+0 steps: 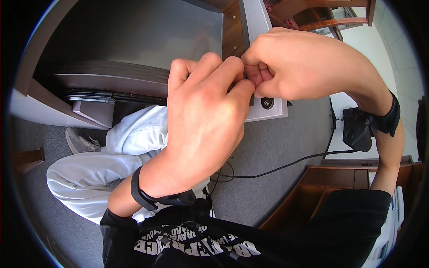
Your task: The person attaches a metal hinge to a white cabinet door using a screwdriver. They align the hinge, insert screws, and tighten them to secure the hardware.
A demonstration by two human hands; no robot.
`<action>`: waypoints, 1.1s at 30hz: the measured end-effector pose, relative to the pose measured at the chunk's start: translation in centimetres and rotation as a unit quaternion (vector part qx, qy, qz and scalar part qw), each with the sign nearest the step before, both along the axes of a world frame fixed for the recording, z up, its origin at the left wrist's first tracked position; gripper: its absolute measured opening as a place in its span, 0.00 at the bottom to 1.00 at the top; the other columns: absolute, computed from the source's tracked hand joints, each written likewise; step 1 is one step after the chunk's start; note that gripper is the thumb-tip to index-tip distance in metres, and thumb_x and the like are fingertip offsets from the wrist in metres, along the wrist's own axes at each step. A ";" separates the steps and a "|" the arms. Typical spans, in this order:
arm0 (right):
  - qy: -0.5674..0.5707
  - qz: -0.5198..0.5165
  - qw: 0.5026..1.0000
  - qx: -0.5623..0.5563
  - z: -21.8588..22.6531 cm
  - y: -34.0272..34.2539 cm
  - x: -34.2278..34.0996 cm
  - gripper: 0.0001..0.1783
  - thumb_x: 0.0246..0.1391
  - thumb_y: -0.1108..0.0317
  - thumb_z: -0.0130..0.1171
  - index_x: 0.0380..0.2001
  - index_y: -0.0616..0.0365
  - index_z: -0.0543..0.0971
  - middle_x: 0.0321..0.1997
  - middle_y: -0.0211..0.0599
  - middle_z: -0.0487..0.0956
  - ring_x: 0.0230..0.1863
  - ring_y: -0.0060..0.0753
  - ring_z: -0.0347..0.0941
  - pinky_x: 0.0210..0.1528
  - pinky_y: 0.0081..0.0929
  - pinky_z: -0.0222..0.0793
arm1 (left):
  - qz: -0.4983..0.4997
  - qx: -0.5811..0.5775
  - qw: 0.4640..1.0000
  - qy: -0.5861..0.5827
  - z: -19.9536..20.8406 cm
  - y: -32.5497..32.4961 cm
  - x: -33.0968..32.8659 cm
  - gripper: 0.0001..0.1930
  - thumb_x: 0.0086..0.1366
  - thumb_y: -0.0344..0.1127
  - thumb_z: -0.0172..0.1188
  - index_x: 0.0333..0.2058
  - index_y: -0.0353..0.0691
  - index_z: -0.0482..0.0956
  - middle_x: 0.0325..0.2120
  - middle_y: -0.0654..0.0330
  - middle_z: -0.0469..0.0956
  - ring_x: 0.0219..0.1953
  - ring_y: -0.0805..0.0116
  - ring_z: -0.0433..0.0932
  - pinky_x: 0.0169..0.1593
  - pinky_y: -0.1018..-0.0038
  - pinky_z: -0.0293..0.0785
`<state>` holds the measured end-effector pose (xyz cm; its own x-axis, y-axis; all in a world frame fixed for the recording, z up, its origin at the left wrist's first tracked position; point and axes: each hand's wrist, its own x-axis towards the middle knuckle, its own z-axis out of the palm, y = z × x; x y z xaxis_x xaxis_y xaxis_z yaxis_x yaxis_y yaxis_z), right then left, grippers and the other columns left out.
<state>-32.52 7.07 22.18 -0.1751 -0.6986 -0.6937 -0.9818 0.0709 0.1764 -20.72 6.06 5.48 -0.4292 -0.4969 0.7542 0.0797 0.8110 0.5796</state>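
Note:
My left hand [205,107] reaches over the near side wall of a dark wooden drawer [111,80], its fingers bent and its thumb and forefinger closed near the drawer's front corner. From the right, my right hand [299,64] meets it there, fingers curled in, fingertips touching or almost touching those of the left. Anything between the fingertips is hidden by the hands. Just below them, a round dark lock [267,103] sits in the pale grey front panel [277,109]. A black metal slide rail [111,98] runs along the drawer's near side.
A black cable [286,168] trails over the grey carpet [286,138] to a dark device [359,129] strapped on my right wrist. My bent legs in white trousers [85,178] are beneath the drawer. Brown wooden furniture [326,187] stands at lower right, a wooden chair [330,9] at upper right.

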 end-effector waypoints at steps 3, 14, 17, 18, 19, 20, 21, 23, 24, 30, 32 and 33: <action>-0.016 -0.027 0.999 -0.013 0.1 0.4 -0.2 0.07 0.48 0.73 0.66 0.27 0.67 0.82 0.24 0.41 0.81 0.28 0.38 0.78 0.34 0.35 0.73 | -0.002 -0.001 1.000 0.000 0.0 0.0 0.0 0.03 0.47 0.26 0.63 0.24 0.38 0.81 0.29 0.65 0.75 0.36 0.66 0.74 0.45 0.67 0.63; -0.033 -0.048 0.996 -0.064 -0.1 1.3 -0.1 0.06 0.45 0.75 0.66 0.24 0.69 0.81 0.20 0.41 0.79 0.24 0.34 0.77 0.30 0.32 0.72 | -0.010 0.011 1.000 -0.002 0.2 -0.1 0.1 0.07 0.51 0.25 0.71 0.30 0.40 0.85 0.28 0.68 0.75 0.33 0.66 0.73 0.41 0.67 0.59; -0.054 -0.034 0.993 -0.095 0.0 1.7 -0.2 0.06 0.46 0.75 0.66 0.24 0.69 0.81 0.20 0.43 0.79 0.24 0.36 0.77 0.31 0.33 0.72 | -0.010 0.009 1.000 -0.005 0.2 -0.1 0.1 0.07 0.51 0.25 0.71 0.30 0.40 0.85 0.28 0.68 0.75 0.33 0.66 0.73 0.41 0.67 0.59; -0.067 -0.038 0.991 -0.105 0.1 1.8 -0.3 0.06 0.46 0.76 0.66 0.24 0.69 0.81 0.20 0.43 0.79 0.25 0.37 0.77 0.32 0.34 0.72 | -0.010 0.008 1.000 -0.006 0.2 -0.1 0.1 0.06 0.51 0.25 0.71 0.30 0.40 0.85 0.28 0.68 0.75 0.33 0.66 0.73 0.41 0.67 0.59; -0.062 -0.035 0.992 -0.108 0.1 1.9 -0.4 0.05 0.47 0.76 0.66 0.24 0.69 0.81 0.20 0.43 0.79 0.25 0.37 0.77 0.32 0.34 0.72 | -0.010 0.007 1.000 -0.007 0.2 -0.1 0.1 0.06 0.51 0.25 0.71 0.30 0.40 0.85 0.28 0.68 0.75 0.33 0.66 0.73 0.41 0.67 0.59; -0.072 -0.033 0.990 -0.116 0.1 2.0 -0.5 0.05 0.47 0.76 0.66 0.24 0.69 0.81 0.21 0.44 0.79 0.25 0.38 0.77 0.33 0.35 0.72 | -0.010 0.008 1.000 -0.006 0.2 -0.1 0.1 0.06 0.51 0.25 0.71 0.30 0.40 0.85 0.28 0.68 0.75 0.33 0.66 0.73 0.41 0.67 0.59; -0.066 -0.024 0.991 -0.116 0.1 2.1 -0.5 0.05 0.47 0.77 0.65 0.25 0.69 0.81 0.20 0.44 0.79 0.25 0.38 0.77 0.33 0.35 0.72 | -0.009 0.010 1.000 -0.005 0.2 -0.1 0.1 0.06 0.51 0.25 0.71 0.30 0.40 0.85 0.28 0.68 0.75 0.33 0.66 0.73 0.41 0.67 0.60; -0.056 0.006 0.990 -0.129 0.0 2.4 -0.6 0.04 0.48 0.77 0.65 0.25 0.70 0.81 0.20 0.44 0.78 0.26 0.39 0.77 0.33 0.35 0.72 | -0.009 0.012 1.000 -0.002 0.2 -0.1 0.1 0.06 0.52 0.26 0.71 0.30 0.40 0.85 0.28 0.68 0.75 0.33 0.66 0.73 0.41 0.67 0.60; -0.052 0.028 0.988 -0.142 -0.2 2.5 -0.6 0.04 0.48 0.78 0.65 0.25 0.70 0.81 0.20 0.44 0.78 0.26 0.39 0.77 0.33 0.35 0.72 | -0.008 0.013 1.000 0.000 0.2 -0.1 0.0 0.06 0.52 0.26 0.72 0.30 0.40 0.85 0.28 0.68 0.75 0.33 0.66 0.73 0.41 0.67 0.60; -0.052 0.022 0.988 -0.145 -0.2 2.9 -0.6 0.02 0.49 0.79 0.63 0.26 0.69 0.81 0.20 0.43 0.77 0.25 0.38 0.76 0.33 0.35 0.71 | -0.007 0.011 1.000 0.003 0.1 -0.1 0.0 0.06 0.52 0.26 0.72 0.30 0.40 0.86 0.28 0.68 0.75 0.32 0.66 0.73 0.42 0.67 0.60; -0.052 -0.005 0.989 -0.141 -0.1 2.8 -0.5 0.02 0.48 0.79 0.62 0.25 0.68 0.80 0.19 0.42 0.77 0.25 0.37 0.76 0.33 0.34 0.71 | -0.008 0.011 1.000 0.003 0.1 -0.1 0.0 0.07 0.52 0.26 0.72 0.31 0.40 0.86 0.28 0.68 0.75 0.32 0.66 0.73 0.42 0.67 0.60; -0.053 -0.012 0.989 -0.139 -0.1 2.7 -0.4 0.02 0.48 0.79 0.62 0.25 0.68 0.80 0.19 0.42 0.77 0.24 0.36 0.76 0.32 0.34 0.71 | -0.009 0.012 1.000 0.002 0.1 -0.1 0.0 0.07 0.52 0.26 0.71 0.31 0.40 0.86 0.28 0.68 0.75 0.32 0.66 0.73 0.42 0.67 0.60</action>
